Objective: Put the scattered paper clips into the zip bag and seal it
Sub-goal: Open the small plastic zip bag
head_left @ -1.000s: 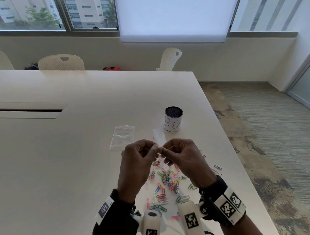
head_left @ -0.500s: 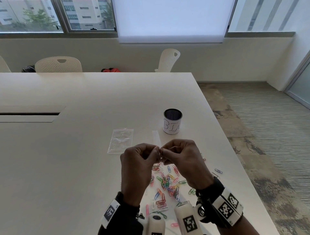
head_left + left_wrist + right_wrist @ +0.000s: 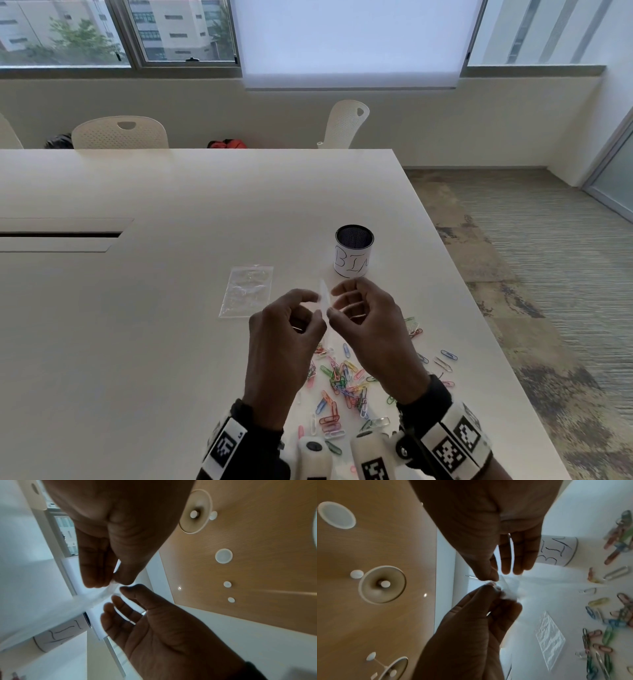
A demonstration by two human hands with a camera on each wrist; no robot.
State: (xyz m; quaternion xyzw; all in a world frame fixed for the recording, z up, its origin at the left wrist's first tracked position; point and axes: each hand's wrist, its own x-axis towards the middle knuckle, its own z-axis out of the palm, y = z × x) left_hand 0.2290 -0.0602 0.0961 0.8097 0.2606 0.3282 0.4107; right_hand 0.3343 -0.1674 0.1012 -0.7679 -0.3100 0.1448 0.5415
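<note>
I hold a small clear zip bag [image 3: 323,296] edge-on above the table, between both hands. My left hand [image 3: 317,311] pinches its top between thumb and fingers [image 3: 96,580]. My right hand [image 3: 333,302] has its fingers spread and nearly straight, and its thumb tip [image 3: 493,578] touches the bag [image 3: 510,588] at the mouth. Whether the mouth is open is hidden. Several coloured paper clips [image 3: 342,377] lie scattered on the white table [image 3: 171,308] under my wrists, and they show at the right of the right wrist view [image 3: 621,615].
A second clear zip bag [image 3: 247,291] lies flat on the table left of my hands. A white cup marked BIN [image 3: 354,260] stands just beyond them. The table's right edge runs close past the outermost clips [image 3: 448,354]. White chairs [image 3: 120,133] stand along the far side.
My fingertips were pressed together on the bag's top; now the hands have parted a little. The right fingers have spread and straightened, and the bag stands edge-on between the hands.
</note>
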